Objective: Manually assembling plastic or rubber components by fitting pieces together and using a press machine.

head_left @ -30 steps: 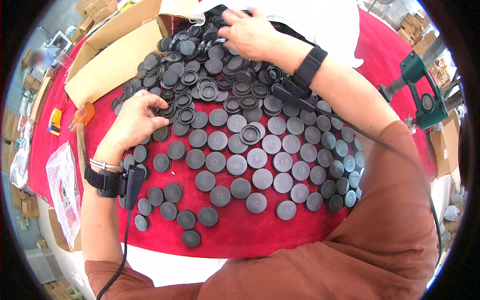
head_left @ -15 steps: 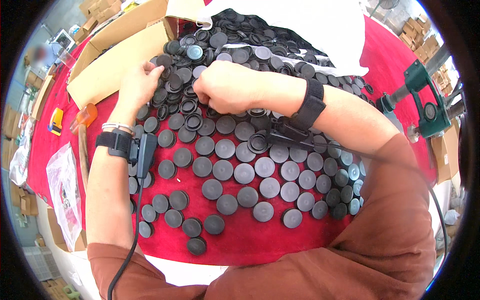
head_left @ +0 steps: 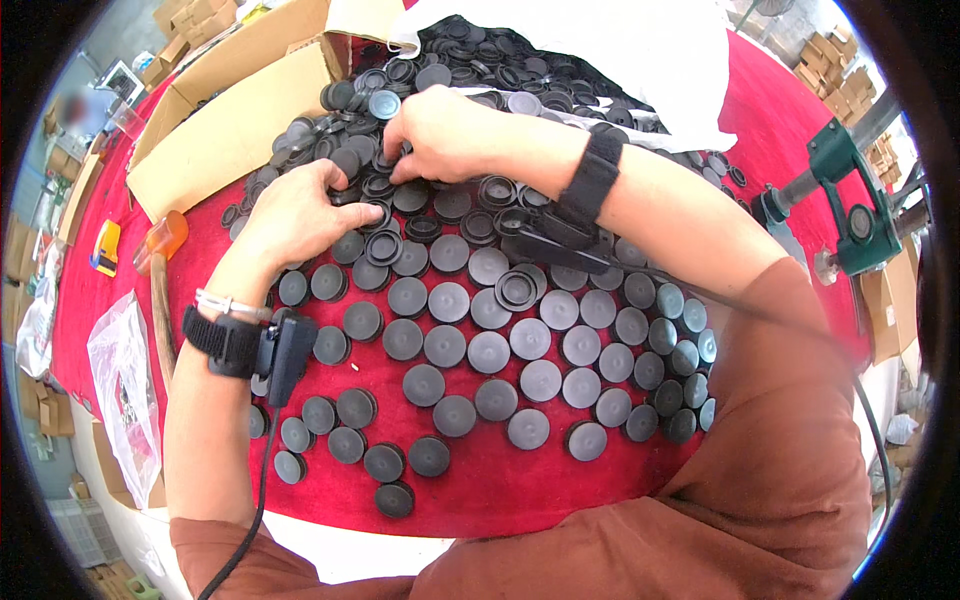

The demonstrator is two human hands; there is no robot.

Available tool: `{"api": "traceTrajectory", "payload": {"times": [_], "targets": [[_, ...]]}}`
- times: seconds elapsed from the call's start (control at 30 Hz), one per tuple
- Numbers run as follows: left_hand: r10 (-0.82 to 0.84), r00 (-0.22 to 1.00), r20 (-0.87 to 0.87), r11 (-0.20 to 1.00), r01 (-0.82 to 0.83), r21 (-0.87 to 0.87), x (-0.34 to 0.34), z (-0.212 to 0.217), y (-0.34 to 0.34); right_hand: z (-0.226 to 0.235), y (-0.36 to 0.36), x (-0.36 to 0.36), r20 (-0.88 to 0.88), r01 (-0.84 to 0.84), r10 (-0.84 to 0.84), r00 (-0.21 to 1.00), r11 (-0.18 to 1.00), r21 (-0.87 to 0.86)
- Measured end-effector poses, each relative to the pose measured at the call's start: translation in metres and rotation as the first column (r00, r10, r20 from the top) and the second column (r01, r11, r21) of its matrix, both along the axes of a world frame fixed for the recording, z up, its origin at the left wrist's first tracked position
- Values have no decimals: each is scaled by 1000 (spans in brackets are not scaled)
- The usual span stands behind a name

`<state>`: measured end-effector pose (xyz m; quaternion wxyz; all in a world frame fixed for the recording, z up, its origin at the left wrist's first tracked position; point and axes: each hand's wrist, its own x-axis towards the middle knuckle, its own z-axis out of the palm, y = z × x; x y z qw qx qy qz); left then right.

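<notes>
Round black plastic caps [head_left: 448, 253] lie scattered over a red cloth and heap up toward the back. My left hand [head_left: 305, 215] rests at the left edge of the heap, thumb spread from the fingers, its tips touching caps. Just beyond it on the right, my right hand [head_left: 440, 135] reaches down into the pile with curled fingers. A gap shows between its thumb and forefinger, with caps beneath. A bluish cap [head_left: 384, 104] lies beside its knuckles. Several caps near my hands show their hollow, rimmed side; most nearer ones show flat tops.
A cardboard box [head_left: 215, 150] stands at the back left. Below it are a mallet with an orange head [head_left: 165, 237], a yellow tape measure [head_left: 106, 248] and a clear plastic bag [head_left: 125, 390]. A white sack [head_left: 620, 60] lies behind the heap. A green metal clamp [head_left: 850, 185] juts in at right.
My left hand has moved nearer and right, its pinch opening up. My right hand has shifted away and slightly left, its fingers loosening. Caps once hidden by the hands now show.
</notes>
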<state>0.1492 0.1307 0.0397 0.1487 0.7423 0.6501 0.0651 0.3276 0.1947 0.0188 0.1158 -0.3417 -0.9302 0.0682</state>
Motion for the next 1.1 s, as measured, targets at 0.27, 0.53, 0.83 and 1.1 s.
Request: {"api": "traceTrajectory", "payload": {"times": [0.27,0.53,0.83,1.1], "targets": [[-25,996,-87,899,61,434,-10,-30,52,10,32,-10,-100,293,-281,955,822,489],[-11,1000,-1,845,10,535,-28,-11,47,11,1,4,77,-241,239,968,970,19],[-191,974,121,978,199,-57,-28,-7,7,6,14,-28,285,-40,-49,957,953,299],[-253,963,90,965,258,-52,-30,-10,11,17,-39,4,215,-246,268,939,961,-123]]}}
